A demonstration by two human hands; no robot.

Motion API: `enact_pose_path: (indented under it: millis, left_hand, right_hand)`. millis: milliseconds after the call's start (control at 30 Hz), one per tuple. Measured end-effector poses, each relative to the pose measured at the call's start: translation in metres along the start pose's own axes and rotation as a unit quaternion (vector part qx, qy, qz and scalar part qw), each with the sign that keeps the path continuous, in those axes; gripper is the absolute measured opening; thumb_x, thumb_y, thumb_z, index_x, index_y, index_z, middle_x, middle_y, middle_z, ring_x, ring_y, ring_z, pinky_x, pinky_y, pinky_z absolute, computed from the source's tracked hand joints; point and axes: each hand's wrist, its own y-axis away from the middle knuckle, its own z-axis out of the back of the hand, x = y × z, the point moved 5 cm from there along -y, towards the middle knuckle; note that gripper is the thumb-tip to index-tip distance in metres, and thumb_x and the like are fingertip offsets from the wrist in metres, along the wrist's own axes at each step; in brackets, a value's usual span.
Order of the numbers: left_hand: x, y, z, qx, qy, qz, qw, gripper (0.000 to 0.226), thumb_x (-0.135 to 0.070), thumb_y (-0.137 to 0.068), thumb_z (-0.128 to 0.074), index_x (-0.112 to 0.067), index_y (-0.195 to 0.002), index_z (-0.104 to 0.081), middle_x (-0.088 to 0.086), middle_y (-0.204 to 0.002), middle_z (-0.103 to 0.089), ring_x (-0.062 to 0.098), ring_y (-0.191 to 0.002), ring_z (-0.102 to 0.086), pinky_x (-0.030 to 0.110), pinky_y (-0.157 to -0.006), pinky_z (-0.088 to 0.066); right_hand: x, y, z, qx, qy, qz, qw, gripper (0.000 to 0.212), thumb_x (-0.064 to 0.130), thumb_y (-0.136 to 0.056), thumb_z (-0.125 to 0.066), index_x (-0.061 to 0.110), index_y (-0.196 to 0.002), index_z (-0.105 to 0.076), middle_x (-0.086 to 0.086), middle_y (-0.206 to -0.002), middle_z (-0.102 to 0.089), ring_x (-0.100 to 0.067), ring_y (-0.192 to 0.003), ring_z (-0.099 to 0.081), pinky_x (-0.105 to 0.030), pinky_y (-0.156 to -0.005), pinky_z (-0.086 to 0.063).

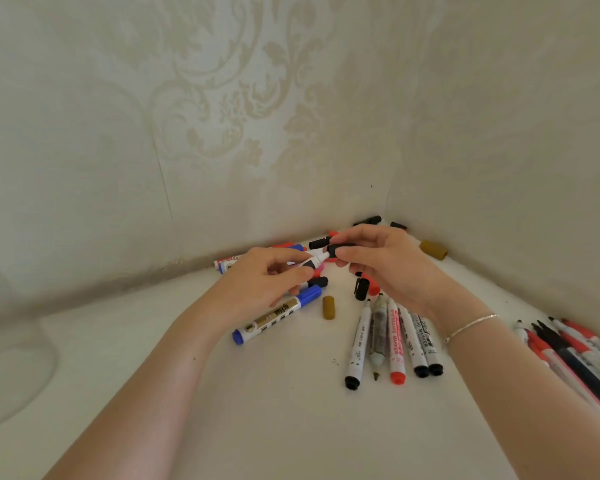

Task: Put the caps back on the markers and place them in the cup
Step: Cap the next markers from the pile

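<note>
My left hand [271, 275] grips a white marker with a black collar [313, 261], its tip pointing right. Just at that tip, my right hand [378, 258] pinches a black cap [336, 250]. Below the hands a gold-and-blue capped marker [278, 318] lies on the white table [291, 410]. Several uncapped markers [392, 341] lie side by side under my right wrist. Loose caps lie around: an ochre one [328, 307], a black one [361, 289], a brown one [433, 250]. A clear glass cup [11, 368] stands at the far left, faint.
More markers, red and black, lie in a row at the right edge [575, 351]. Further markers and caps sit behind the hands in the corner [368, 221]. Patterned walls close in behind and on the right.
</note>
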Motion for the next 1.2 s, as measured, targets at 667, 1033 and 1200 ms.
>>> enact_pose_path:
  millis: [667,1033,1200]
  left_hand:
    - [0.0,0.001,-0.006,-0.013,-0.09,-0.073,0.993,0.015,-0.04,-0.093,-0.057,-0.044,-0.103,-0.067,0.008,-0.078,-0.067,0.025,-0.068,-0.058,0.04,-0.066,-0.048]
    - [-0.009,0.0,-0.005,-0.111,-0.16,-0.088,0.977,0.032,-0.043,-0.092,-0.057,-0.035,-0.122,-0.064,-0.016,-0.103,-0.066,0.0,-0.086,-0.059,0.018,-0.073,-0.046]
    - [-0.007,-0.001,0.002,-0.141,-0.162,-0.068,0.974,0.029,-0.031,-0.098,-0.049,-0.034,-0.124,-0.061,-0.013,-0.101,-0.065,0.008,-0.092,-0.059,0.034,-0.081,-0.053]
  right_hand:
    - [0.004,-0.001,-0.005,0.06,0.001,-0.028,0.998,0.014,-0.003,-0.085,-0.064,-0.001,-0.097,-0.07,-0.016,-0.091,-0.072,-0.016,-0.076,-0.067,-0.026,-0.077,-0.054]
    - [0.008,-0.012,0.018,0.012,0.04,-0.065,0.997,0.01,0.004,-0.088,-0.064,0.002,-0.095,-0.071,-0.017,-0.091,-0.07,-0.016,-0.072,-0.062,-0.027,-0.074,-0.052]
    - [-0.013,-0.011,0.014,0.043,0.239,-0.12,0.963,0.012,0.007,-0.087,-0.064,0.011,-0.095,-0.071,-0.011,-0.091,-0.07,-0.013,-0.074,-0.061,-0.026,-0.074,-0.054]
